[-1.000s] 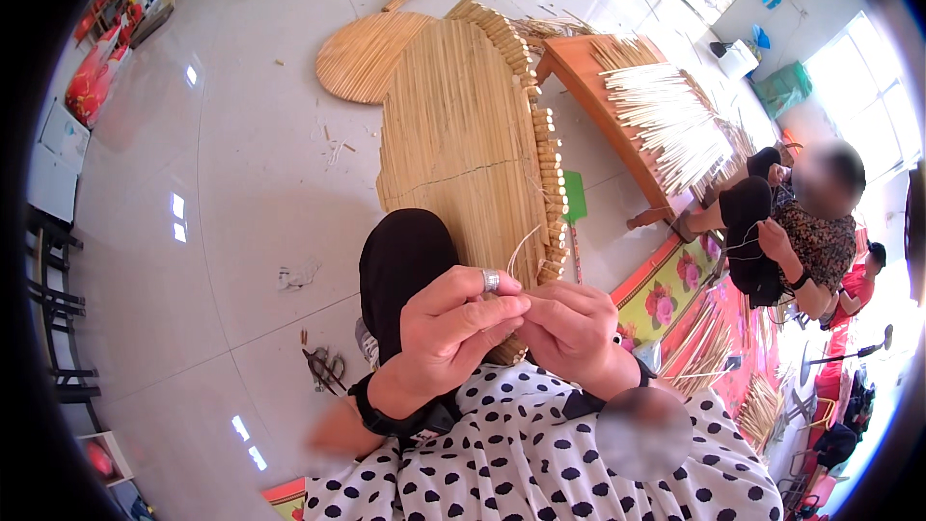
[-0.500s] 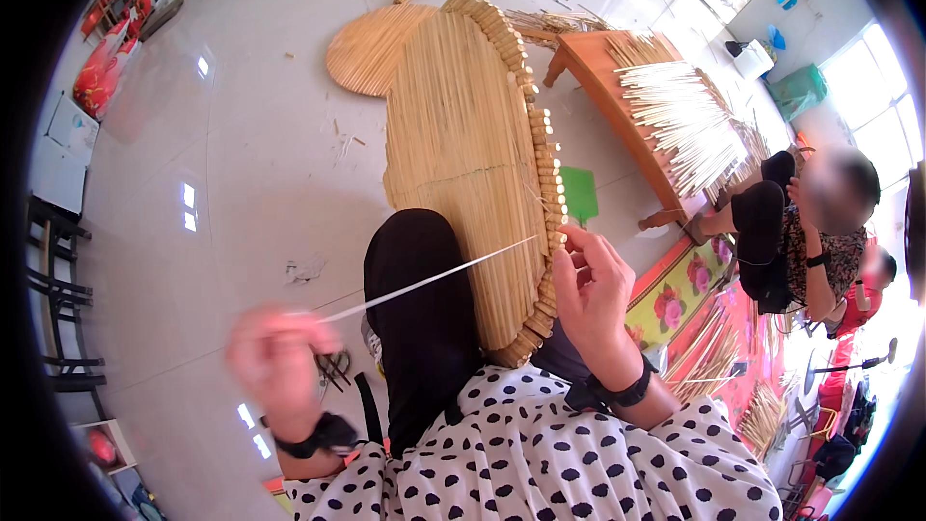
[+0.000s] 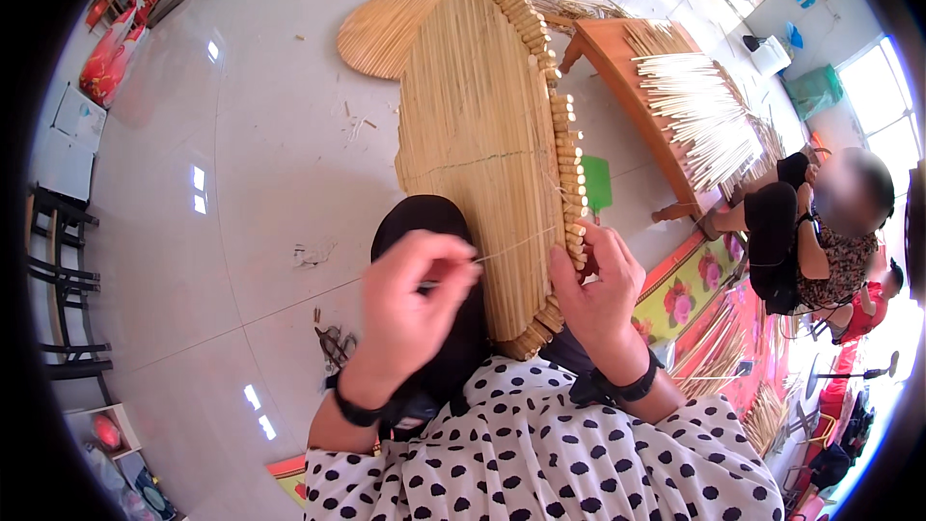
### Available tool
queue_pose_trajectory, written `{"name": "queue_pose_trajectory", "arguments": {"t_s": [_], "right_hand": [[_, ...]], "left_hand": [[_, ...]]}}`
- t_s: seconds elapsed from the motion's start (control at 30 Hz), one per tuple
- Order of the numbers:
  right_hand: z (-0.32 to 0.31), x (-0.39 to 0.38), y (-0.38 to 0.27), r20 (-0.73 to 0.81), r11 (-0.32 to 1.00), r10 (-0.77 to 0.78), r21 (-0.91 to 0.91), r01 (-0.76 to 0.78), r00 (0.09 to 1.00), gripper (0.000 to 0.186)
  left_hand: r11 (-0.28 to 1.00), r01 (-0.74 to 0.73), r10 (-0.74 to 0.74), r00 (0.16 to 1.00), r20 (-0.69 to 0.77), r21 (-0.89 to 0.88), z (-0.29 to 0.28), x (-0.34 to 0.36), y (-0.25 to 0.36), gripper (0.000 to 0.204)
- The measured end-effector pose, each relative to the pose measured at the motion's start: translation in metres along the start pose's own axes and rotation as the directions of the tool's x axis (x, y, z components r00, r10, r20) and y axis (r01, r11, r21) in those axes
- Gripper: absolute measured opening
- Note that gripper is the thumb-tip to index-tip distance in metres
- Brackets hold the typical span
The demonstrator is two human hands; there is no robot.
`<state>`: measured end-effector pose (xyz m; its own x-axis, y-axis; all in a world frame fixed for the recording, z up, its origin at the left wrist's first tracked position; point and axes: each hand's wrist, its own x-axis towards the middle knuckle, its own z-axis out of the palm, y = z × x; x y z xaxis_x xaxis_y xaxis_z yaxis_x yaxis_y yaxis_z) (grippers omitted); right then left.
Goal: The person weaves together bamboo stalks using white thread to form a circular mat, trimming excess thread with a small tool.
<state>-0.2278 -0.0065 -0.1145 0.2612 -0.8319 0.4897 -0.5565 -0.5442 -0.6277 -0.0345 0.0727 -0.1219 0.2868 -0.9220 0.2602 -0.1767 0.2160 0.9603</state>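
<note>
A long oval panel of straw-coloured stalks [image 3: 463, 116] lies across my lap, its near end close to my waist. Along its right edge runs a raised rim of short stalk pieces [image 3: 565, 140]. Over my dark-clothed knee, my left hand [image 3: 415, 289] is closed in a pinch on a thin pale thread [image 3: 516, 247]. That thread stretches from its fingertips to the rim. My right hand [image 3: 603, 285] grips the rim lower down, thumb on the panel side and fingers on the outer side; its fingertips are partly hidden.
A round stalk mat [image 3: 381, 34] lies on the tiled floor beyond the panel. To the right stands a wooden table [image 3: 617, 87] heaped with pale sticks [image 3: 699, 111]. Another person [image 3: 815, 251] sits beside it. Scissors [image 3: 335, 342] lie on the floor at left.
My left hand has moved right and inward, toward the panel, and the span of thread between my hands is shorter. My right hand stays at the rim. The view has shifted slightly.
</note>
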Motion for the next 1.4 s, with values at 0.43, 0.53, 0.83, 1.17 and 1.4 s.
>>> {"name": "queue_pose_trajectory", "arguments": {"t_s": [0.43, 0.53, 0.83, 1.17, 1.4], "right_hand": [[0.001, 0.001, 0.001, -0.045, 0.99, 0.02, 0.143, -0.013, 0.999, 0.027], [-0.001, 0.001, 0.0, 0.044, 0.953, 0.04, 0.299, -0.052, 0.998, 0.027], [-0.006, 0.01, 0.003, 0.101, 0.966, 0.026, 0.255, -0.051, 0.995, 0.031], [-0.01, 0.028, 0.048, 0.311, 0.701, 0.173, 0.628, -0.339, 0.935, 0.03], [0.004, 0.032, 0.054, 0.536, 0.531, -0.04, 0.726, -0.437, 0.843, 0.025]], "left_hand": [[0.996, 0.048, -0.043, 0.997, 0.065, -0.07, 0.018, 0.027, -0.005, 0.005], [0.767, 0.117, -0.037, 0.99, 0.138, -0.63, -0.011, 0.02, 0.007, 0.007], [0.527, 0.103, 0.151, 0.965, 0.212, -0.844, 0.02, 0.039, -0.007, 0.017], [0.643, 0.207, -0.008, 0.964, 0.265, -0.737, -0.003, 0.042, -0.014, 0.016], [0.674, 0.237, -0.1, 0.968, 0.232, -0.7, 0.011, 0.041, -0.005, 0.016]]}}
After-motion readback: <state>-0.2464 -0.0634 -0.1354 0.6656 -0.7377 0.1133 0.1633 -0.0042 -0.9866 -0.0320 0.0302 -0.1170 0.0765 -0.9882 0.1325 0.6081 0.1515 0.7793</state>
